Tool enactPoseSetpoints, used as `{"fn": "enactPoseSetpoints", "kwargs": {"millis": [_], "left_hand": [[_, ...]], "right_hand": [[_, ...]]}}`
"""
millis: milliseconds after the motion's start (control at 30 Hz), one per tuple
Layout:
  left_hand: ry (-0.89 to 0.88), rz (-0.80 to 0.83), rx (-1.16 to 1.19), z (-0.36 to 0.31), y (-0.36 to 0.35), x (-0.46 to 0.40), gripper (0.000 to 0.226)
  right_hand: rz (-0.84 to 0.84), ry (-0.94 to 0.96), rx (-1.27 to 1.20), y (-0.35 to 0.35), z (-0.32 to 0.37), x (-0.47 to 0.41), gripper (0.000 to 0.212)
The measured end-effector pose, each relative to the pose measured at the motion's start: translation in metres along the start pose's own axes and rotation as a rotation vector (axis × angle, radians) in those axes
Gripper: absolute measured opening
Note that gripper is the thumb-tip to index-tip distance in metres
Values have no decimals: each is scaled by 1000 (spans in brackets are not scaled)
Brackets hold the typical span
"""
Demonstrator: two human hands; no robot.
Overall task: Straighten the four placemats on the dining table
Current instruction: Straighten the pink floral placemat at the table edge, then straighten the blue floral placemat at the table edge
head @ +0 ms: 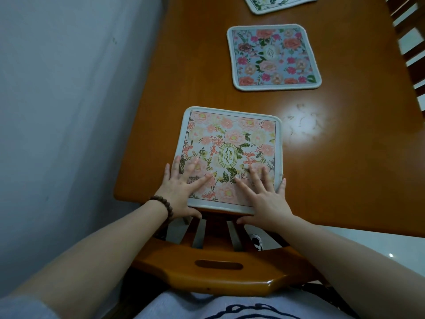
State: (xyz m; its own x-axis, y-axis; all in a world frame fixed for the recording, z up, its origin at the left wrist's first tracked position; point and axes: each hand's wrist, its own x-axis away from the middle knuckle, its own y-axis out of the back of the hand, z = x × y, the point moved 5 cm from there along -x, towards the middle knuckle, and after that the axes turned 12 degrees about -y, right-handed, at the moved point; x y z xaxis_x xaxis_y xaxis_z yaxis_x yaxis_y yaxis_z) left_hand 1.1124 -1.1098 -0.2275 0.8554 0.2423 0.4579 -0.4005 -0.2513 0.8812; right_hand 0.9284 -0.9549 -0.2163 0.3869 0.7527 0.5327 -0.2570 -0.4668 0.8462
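Single head view, angled steeply down, close over table end

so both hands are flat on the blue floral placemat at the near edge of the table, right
Not quite: in the head view the left hand and right hand lie flat on the pink placemat at the near edge. The blue placemat lies farther along the table, untouched.

On the table: three mats in a row running away from the near edge. Nearest mat at the near edge, left hand flat on its near-left corner, right hand flat on its near-right corner. Middle mat beyond, slightly right. Far mat behind that, cut off. Chair before the table, wall left
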Motion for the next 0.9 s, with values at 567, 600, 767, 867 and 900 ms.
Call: {"fn": "enactPoseSetpoints", "kwargs": {"millis": [567, 600, 767, 867, 900], "left_hand": [[52, -31, 15, -6, 6, 4, 111], [57, -35, 5, -8, 7, 4, 106], [135, -127, 6, -25, 30, -8, 82], [138, -159, 12, -42, 52, -30, 79], [127, -175, 25, -49, 60, -40, 78]], "right_hand": [[-34, 13, 15, 6, -4, 0, 111], [-27, 20, 7, 7, -4, -1, 107], [-85, -73, -132, 20, -21, -3, 80], [-163, -208, -213, 30, -48, 2, 76], [-177, -246, -247, 33, -58, 4, 76]]}}
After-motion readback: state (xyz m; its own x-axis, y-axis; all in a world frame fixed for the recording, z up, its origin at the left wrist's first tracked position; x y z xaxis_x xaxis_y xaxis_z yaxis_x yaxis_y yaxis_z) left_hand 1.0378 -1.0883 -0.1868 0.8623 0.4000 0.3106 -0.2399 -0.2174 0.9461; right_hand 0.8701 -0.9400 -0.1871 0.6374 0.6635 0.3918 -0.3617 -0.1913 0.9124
